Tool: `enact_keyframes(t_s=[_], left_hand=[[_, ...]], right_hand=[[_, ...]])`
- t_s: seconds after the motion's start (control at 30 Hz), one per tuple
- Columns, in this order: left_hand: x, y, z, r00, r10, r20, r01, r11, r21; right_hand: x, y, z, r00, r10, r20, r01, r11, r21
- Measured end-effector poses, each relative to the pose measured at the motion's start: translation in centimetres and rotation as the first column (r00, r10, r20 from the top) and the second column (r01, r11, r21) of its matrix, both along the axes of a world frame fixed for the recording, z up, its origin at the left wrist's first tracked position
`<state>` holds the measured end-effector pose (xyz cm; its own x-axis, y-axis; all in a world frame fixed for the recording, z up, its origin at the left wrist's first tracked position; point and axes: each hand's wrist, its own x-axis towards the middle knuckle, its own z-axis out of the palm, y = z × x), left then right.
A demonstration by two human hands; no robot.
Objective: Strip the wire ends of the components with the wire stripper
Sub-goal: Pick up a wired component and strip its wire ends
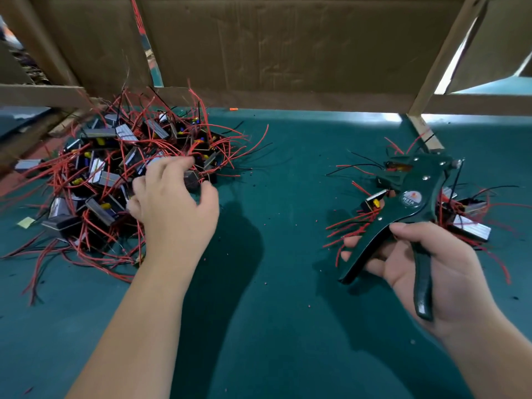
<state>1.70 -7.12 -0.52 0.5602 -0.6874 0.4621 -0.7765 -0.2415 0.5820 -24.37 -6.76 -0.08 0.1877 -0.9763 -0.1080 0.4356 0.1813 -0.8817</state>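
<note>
At the green felt table [273,298], our left hand [172,205] pinches a small black boxy component [192,180] in the red-wired heap [109,156]. Our right hand [423,266] grips the dark metal wire stripper [414,191] (handles spread).

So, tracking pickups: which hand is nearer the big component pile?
Left. The left hand grips a component in the big component pile; the right hand holds the wire stripper, well apart.
</note>
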Motion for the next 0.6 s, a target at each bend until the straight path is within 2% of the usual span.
enact_keyframes(t_s=[0.07, 0.13, 0.17, 0.2, 0.27, 0.33, 0.4, 0.47, 0.5, 0.6], left_hand=[[-0.7, 0.1, 0.3, 0.987, -0.157, -0.047, 0.146, 0.974, -0.175], [-1.5, 0.0, 0.6, 0.904, -0.350, -0.245, 0.260, 0.906, -0.335], [-1.9, 0.0, 0.8, 0.805, -0.449, -0.388, 0.293, 0.870, -0.397], [-2.3, 0.0, 1.0, 0.665, -0.543, -0.513, 0.324, 0.828, -0.458], [-2.7, 0.1, 1.2, 0.397, -0.648, -0.650, 0.364, 0.761, -0.537], [-2.8, 0.2, 1.1, 0.258, -0.667, -0.699, 0.425, 0.728, -0.538], [-3.1, 0.5, 0.9, 0.232, -0.687, -0.688, 0.533, 0.682, -0.501], [-3.7, 0.8, 0.7, 0.226, -0.739, -0.635, 0.664, 0.593, -0.455], [-4.0, 1.0, 0.6, 0.204, -0.764, -0.612, 0.724, 0.539, -0.431], [-4.7, 1.6, 0.6, 0.121, -0.785, -0.608, 0.846, 0.402, -0.351]], right_hand=[[0.0, 0.0, 0.0, 1.000, -0.007, -0.002, 0.006, 1.000, -0.014], [0.1, 0.1, 0.1, 0.999, 0.023, 0.025, -0.022, 1.000, -0.021], [0.1, 0.2, 0.2, 0.998, 0.047, 0.046, -0.047, 0.999, -0.018], [0.1, 0.3, 0.2, 0.995, 0.073, 0.066, -0.072, 0.997, -0.012], [0.0, 0.5, 0.4, 0.982, 0.134, 0.131, -0.138, 0.990, 0.022], [-0.3, 0.5, 0.6, 0.937, 0.245, 0.248, -0.265, 0.963, 0.051], [-0.4, 0.5, 0.9, 0.844, 0.367, 0.391, -0.411, 0.911, 0.032], [-0.4, 0.4, 1.3, 0.708, 0.448, 0.545, -0.521, 0.853, -0.024], [-0.4, 0.4, 1.4, 0.673, 0.456, 0.582, -0.541, 0.840, -0.034], [-0.4, 0.3, 1.5, 0.677, 0.447, 0.585, -0.540, 0.841, -0.018]])
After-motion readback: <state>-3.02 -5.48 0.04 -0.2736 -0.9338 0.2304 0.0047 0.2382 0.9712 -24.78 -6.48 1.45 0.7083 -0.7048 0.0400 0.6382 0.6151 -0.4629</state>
